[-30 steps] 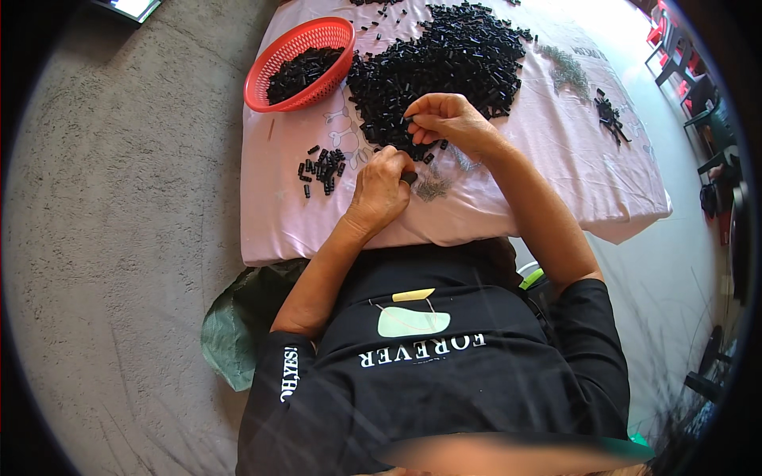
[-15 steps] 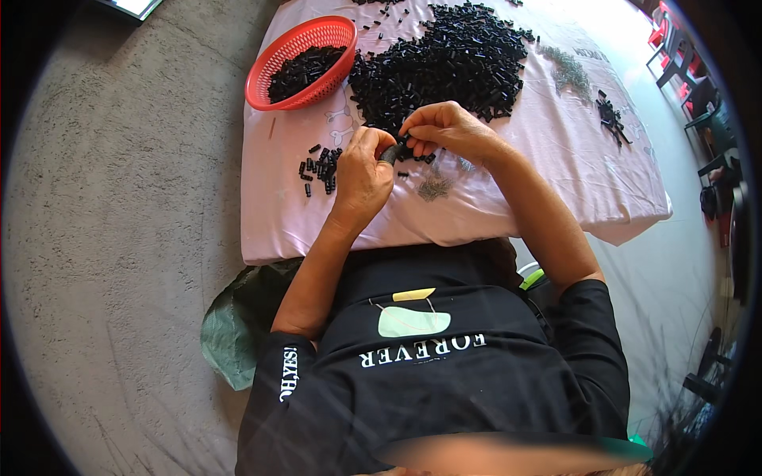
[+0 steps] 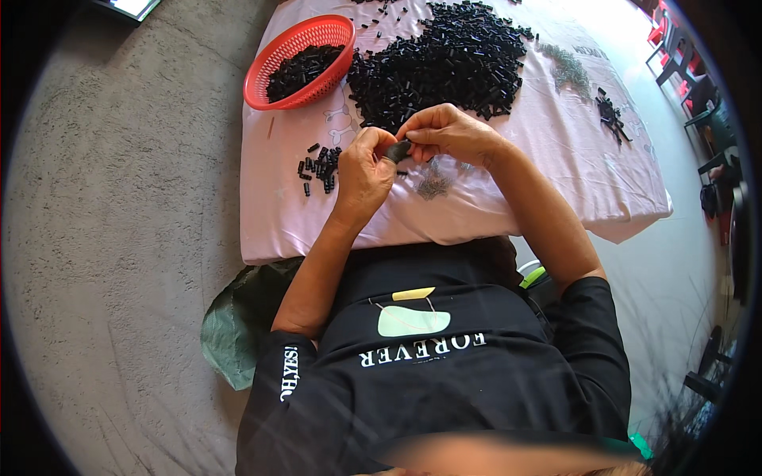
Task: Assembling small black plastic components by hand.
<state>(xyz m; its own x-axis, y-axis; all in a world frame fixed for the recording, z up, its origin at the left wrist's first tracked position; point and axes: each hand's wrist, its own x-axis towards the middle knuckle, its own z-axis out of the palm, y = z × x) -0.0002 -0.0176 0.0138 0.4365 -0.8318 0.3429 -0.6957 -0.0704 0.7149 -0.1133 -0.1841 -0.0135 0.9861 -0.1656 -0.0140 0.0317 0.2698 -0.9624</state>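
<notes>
My two hands meet over the near part of the cloth-covered table. My left hand [image 3: 365, 170] is closed, its thumb wrapped in a dark cover [image 3: 396, 151] that presses toward the right fingertips. Thumb and fingers of my right hand [image 3: 452, 133] are pinched together at the same spot. A small black piece seems to be between the fingertips, mostly hidden by them. Beside my left hand lies a small group of short black cylindrical parts [image 3: 321, 168]. Just beyond the hands spreads a large heap of similar black parts [image 3: 436, 67].
A red perforated basket [image 3: 256, 73] holding black parts stands at the far left of the pink tablecloth [image 3: 294, 222]. Thin metallic pieces lie in a near pile [image 3: 432, 186] and a far one [image 3: 567, 70]. More black pieces [image 3: 611, 117] lie at right. Chairs [image 3: 675, 59] stand beyond.
My left thumb has swung over toward the right fingertips, covering more of what is between them. The right fingers have shifted slightly left. The heaps and the basket look the same.
</notes>
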